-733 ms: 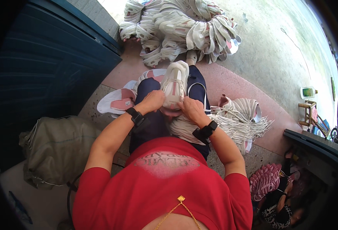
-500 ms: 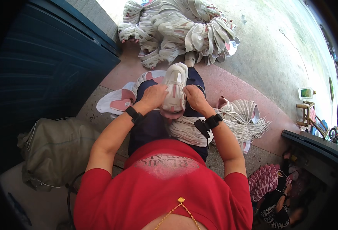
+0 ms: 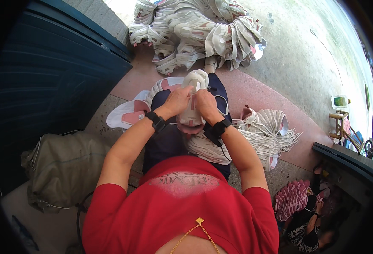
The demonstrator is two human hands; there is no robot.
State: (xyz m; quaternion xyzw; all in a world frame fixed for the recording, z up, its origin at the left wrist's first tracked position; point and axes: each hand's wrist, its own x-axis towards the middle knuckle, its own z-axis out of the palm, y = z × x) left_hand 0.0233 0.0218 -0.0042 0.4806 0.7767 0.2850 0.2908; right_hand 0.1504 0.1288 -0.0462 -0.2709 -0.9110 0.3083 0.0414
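A white and pink shoe upper lies over my lap, its toe pointing away from me. My left hand is closed at its left side, fingertips pinching near the lace opening. From the right, my right hand is closed over the same opening. A white shoelace loops out beside my right hand and seems to run into its fingers, which hide the end. Under the upper, a thick bundle of white shoelaces rests across my thigh.
Ahead lies a big heap of bundled shoe uppers. More uppers sit at left and right of my legs. A blue door and a sack stand at left. Someone works at lower right beside pink uppers.
Both hands have moved inward from the upper's sides to its lace opening. A loop of white shoelace now shows to the right of my right hand.
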